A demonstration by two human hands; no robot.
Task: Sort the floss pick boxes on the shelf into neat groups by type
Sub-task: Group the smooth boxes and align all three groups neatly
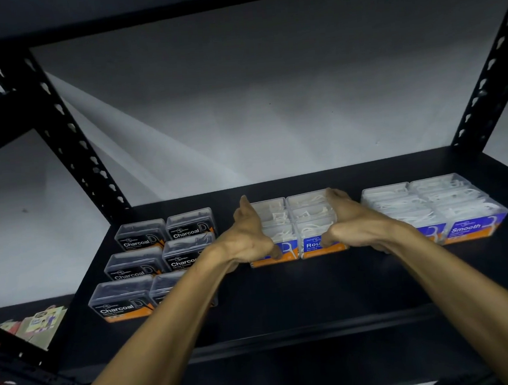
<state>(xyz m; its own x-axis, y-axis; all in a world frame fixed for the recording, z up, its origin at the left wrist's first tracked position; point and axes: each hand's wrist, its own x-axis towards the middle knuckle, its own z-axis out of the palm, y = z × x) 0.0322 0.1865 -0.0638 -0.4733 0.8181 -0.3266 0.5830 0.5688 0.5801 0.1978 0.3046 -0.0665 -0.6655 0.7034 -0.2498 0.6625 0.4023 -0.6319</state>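
Head camera looks down at a black metal shelf point(301, 295), and I see three groups of small clear plastic floss pick boxes on it. On the left sit the clear boxes with black "Charcoal" labels point(136, 264), two across and three deep, touching each other. In the middle sit the clear boxes with blue and orange "Round" labels point(298, 222), also two across and three deep. On the right sit the clear boxes with blue "Smooth" labels point(432, 204), packed close together. The groups are set apart with bare shelf between them.

My left hand point(250, 235) lies flat against the left side of the middle group, fingers straight, thumb down by the front box. My right hand point(347, 218) lies flat against the right side of that group, fingers straight too, thumb across the front label. Neither hand is curled round a box; both just press the sides.

Behind the shelf is a pale grey wall point(269, 99). Far left, some colourful packets point(40, 324) lie lower down.
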